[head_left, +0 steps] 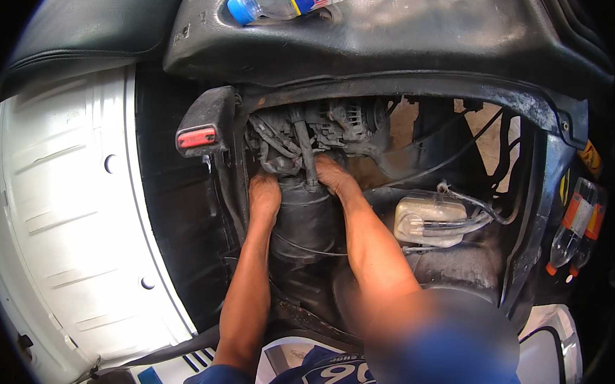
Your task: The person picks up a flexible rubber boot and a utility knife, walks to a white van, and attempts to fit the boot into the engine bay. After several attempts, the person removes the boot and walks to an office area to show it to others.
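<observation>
The left grip point(264, 192) curls at the upper left of a black cylindrical canister point(304, 221); the right grip point(330, 174) is bent just beside an upright hose point(305, 146) above it. With fingertips hidden, I cannot tell how far either is spread or what it pinches. The canister lies below and between both.

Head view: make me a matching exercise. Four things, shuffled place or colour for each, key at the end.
Things
1. black cylindrical housing
2. pale plastic reservoir
3. belt buckle
4. blue-capped bottle

Places and colours
A. dark, with a red button
B. between the left forearm and the right forearm
C. lying on the black cover
D. to the right of the right forearm

Pairs: 1-B, 2-D, 3-A, 4-C
</observation>
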`<control>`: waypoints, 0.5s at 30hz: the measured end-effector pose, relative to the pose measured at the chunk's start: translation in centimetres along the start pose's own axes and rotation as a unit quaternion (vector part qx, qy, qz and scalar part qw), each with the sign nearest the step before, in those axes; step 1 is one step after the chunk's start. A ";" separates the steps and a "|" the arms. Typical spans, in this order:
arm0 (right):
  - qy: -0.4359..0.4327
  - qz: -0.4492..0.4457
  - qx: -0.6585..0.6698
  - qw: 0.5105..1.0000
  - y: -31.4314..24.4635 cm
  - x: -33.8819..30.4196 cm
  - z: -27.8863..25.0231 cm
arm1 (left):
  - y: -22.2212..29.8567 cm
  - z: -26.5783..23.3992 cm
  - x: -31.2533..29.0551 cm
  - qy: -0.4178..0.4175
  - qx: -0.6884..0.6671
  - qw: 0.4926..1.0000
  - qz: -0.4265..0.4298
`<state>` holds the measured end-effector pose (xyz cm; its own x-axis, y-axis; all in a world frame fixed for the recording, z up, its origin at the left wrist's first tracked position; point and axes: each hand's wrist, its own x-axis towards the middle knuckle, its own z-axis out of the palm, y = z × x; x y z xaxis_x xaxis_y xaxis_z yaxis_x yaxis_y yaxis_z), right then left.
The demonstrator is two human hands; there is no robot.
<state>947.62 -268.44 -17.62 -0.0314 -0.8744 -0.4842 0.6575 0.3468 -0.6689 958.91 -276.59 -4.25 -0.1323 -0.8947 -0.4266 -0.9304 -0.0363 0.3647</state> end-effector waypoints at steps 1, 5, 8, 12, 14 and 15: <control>0.018 0.010 0.015 1.000 0.0 0.0 0.1 | -0.2 0.1 -0.1 0.021 -0.001 0.999 0.027; 0.047 0.042 -0.002 0.998 0.0 0.5 0.0 | -0.4 -0.1 -0.3 0.025 0.074 0.990 0.116; 0.052 0.009 -0.161 0.986 -0.4 0.6 -0.3 | -0.2 -0.1 -1.0 0.023 0.109 0.986 0.125; 0.081 0.010 -0.163 0.983 -1.0 0.4 0.3 | 0.3 0.1 -2.5 0.030 0.031 0.978 0.202; 0.089 0.002 -0.098 0.991 -1.1 0.4 0.7 | 0.9 0.4 -3.2 0.053 0.135 0.956 0.254; 0.095 0.007 -0.077 0.992 -1.1 0.4 0.9 | 1.3 0.5 -3.5 0.047 0.190 0.947 0.254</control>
<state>947.55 -269.43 -16.59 -0.1749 -0.7946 -0.5814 0.5358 0.4185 -0.7333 958.03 -273.34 -2.70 -0.5811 -0.7905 -0.1932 -0.8133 0.5561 0.1708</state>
